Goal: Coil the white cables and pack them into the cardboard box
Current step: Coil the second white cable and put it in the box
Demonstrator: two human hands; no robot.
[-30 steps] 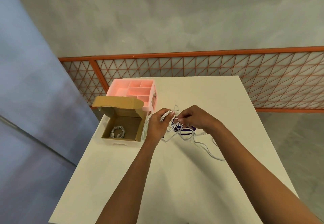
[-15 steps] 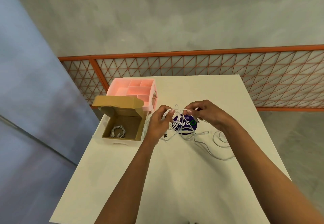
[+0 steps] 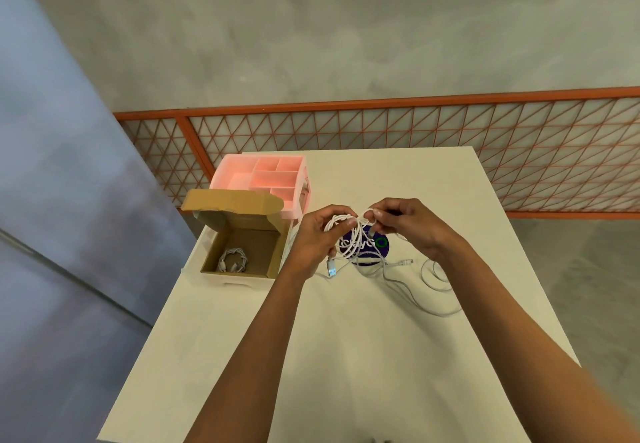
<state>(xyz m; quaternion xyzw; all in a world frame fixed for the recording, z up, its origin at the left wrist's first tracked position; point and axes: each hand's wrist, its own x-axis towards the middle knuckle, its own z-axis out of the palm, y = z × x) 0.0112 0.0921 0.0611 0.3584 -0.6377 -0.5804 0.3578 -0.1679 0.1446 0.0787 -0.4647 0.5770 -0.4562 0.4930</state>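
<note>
My left hand grips a small bundle of loops of a white cable just above the table. My right hand pinches the same cable close beside it, fingertips nearly touching the left ones. The cable's USB plug hangs below my left hand. A loose white cable trails over the table to the right, under my right wrist. The open cardboard box stands at the table's left edge, lid up, with one coiled white cable inside.
A pink compartment organiser stands behind the box. A dark round sticker lies on the white table beneath the cables. An orange lattice railing runs behind the table's far edge; grey floor lies to the left and right.
My right hand has swung from in front of the left hand out to the right and back up, drawing another turn of cable; the loose tail on the table has shifted right.
</note>
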